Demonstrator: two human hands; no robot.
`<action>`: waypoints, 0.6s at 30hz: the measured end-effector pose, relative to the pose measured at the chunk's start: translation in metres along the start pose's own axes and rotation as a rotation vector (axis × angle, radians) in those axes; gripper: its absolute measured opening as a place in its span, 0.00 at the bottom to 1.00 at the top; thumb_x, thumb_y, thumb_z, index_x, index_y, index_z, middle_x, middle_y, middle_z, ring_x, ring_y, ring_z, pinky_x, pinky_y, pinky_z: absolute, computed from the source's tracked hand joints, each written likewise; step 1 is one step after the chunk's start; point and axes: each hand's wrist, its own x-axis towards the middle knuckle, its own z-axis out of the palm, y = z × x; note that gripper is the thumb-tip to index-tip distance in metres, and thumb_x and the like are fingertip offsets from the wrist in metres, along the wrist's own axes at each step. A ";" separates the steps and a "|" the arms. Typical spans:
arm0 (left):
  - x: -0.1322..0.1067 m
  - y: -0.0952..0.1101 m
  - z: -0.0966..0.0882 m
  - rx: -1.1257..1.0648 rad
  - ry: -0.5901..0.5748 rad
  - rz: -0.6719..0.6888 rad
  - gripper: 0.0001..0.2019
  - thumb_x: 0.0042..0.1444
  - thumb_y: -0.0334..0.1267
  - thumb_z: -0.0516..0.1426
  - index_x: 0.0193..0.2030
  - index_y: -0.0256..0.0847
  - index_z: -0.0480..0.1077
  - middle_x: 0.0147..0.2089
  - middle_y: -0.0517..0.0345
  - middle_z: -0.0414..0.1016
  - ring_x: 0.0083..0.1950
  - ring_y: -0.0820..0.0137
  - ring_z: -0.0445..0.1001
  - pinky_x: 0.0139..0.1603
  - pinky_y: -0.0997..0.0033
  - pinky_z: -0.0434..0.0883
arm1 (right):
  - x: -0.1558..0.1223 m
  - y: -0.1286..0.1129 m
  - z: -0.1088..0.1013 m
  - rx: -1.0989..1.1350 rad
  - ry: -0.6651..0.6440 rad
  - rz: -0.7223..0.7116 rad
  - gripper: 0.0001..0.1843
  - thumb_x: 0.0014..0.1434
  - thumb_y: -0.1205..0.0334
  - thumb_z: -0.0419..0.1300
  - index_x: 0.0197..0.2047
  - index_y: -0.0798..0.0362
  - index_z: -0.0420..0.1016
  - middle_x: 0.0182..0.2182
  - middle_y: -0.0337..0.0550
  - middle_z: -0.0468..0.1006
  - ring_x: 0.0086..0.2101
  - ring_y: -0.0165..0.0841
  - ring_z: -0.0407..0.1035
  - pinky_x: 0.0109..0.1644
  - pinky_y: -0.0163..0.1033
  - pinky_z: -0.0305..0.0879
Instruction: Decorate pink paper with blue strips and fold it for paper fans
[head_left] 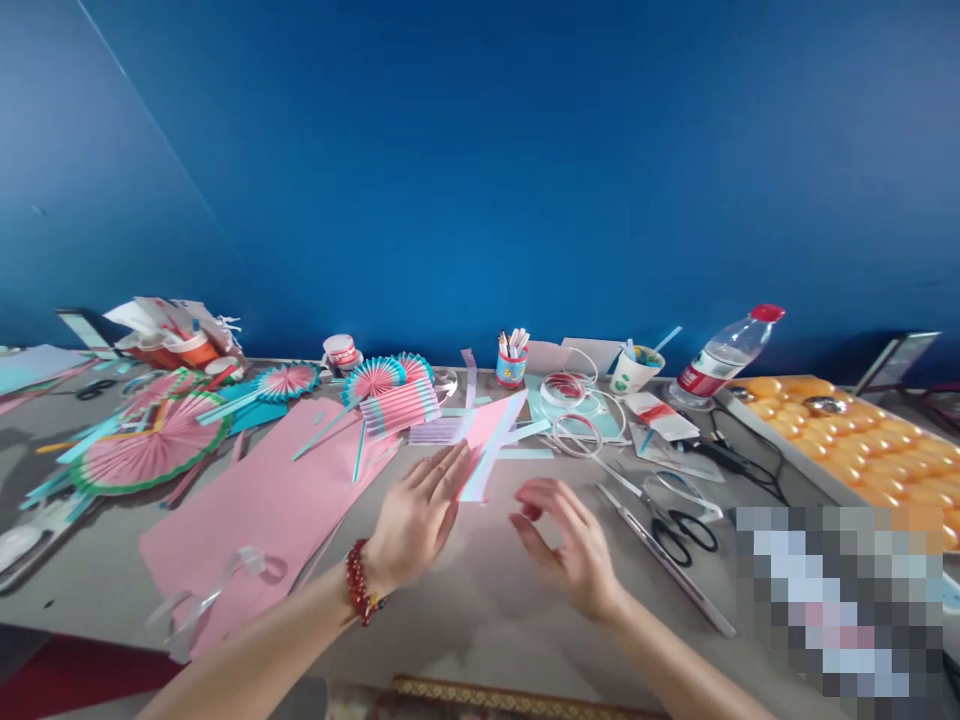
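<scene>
My left hand (pixel 420 515) lies with its fingers stretched out along the left side of a pink paper strip (pixel 491 430) with pale blue and lilac bands. The fingers touch or overlap its edge; the contact is partly hidden. Just right of the strip's near end, my right hand (pixel 562 535) is raised, fingers curled and thumb apart, with nothing visible between them. Behind the strip lies a lilac pleated paper (pixel 435 431). A pink and blue pleated paper (pixel 400 408) rests to the left of it.
Large pink paper sheets (pixel 247 510) spread at left, near a watermelon-patterned paper fan (pixel 157 445). Scissors (pixel 682 535) and a slim cutter-like tool (pixel 675 570) lie at right. Behind stand a pencil cup (pixel 511 366), rolls of white tape (pixel 574 430) and a tilted bottle (pixel 724 355).
</scene>
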 end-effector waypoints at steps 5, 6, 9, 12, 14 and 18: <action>-0.005 -0.009 0.019 0.260 -0.179 0.054 0.27 0.63 0.26 0.45 0.70 0.34 0.51 0.70 0.43 0.57 0.70 0.58 0.57 0.67 0.54 0.61 | -0.004 -0.003 -0.008 -0.306 -0.098 -0.309 0.23 0.60 0.64 0.62 0.58 0.49 0.65 0.47 0.49 0.78 0.47 0.40 0.71 0.52 0.46 0.64; -0.008 -0.008 0.027 0.276 -0.219 0.064 0.26 0.63 0.26 0.45 0.69 0.33 0.53 0.70 0.42 0.57 0.70 0.58 0.57 0.66 0.54 0.62 | -0.004 -0.003 -0.004 -0.346 -0.168 -0.322 0.20 0.62 0.64 0.61 0.57 0.50 0.67 0.46 0.49 0.79 0.47 0.39 0.71 0.51 0.45 0.64; -0.015 -0.004 0.044 0.271 -0.303 0.097 0.24 0.63 0.27 0.46 0.67 0.33 0.56 0.69 0.42 0.58 0.70 0.58 0.57 0.64 0.57 0.63 | -0.006 0.003 0.007 -0.426 -0.321 -0.306 0.09 0.65 0.66 0.55 0.47 0.51 0.73 0.40 0.46 0.79 0.42 0.36 0.70 0.47 0.42 0.62; -0.021 -0.003 0.048 0.232 -0.338 0.128 0.22 0.63 0.27 0.48 0.64 0.35 0.59 0.66 0.44 0.62 0.67 0.59 0.61 0.60 0.59 0.66 | -0.012 0.015 0.011 -0.480 -0.424 -0.275 0.09 0.66 0.68 0.52 0.38 0.51 0.74 0.34 0.44 0.77 0.37 0.35 0.68 0.43 0.40 0.61; -0.025 -0.006 0.043 0.207 -0.349 0.114 0.16 0.65 0.29 0.49 0.58 0.38 0.64 0.60 0.47 0.69 0.61 0.60 0.67 0.55 0.61 0.68 | -0.018 0.023 0.008 -0.488 -0.460 -0.251 0.09 0.66 0.68 0.53 0.37 0.52 0.73 0.34 0.44 0.76 0.36 0.34 0.67 0.43 0.40 0.60; -0.037 -0.014 0.028 0.200 -0.369 0.067 0.09 0.68 0.33 0.49 0.43 0.40 0.70 0.46 0.52 0.73 0.47 0.63 0.71 0.46 0.63 0.70 | -0.028 0.032 0.001 -0.455 -0.491 -0.248 0.09 0.66 0.69 0.52 0.37 0.53 0.73 0.33 0.43 0.76 0.36 0.34 0.66 0.43 0.39 0.59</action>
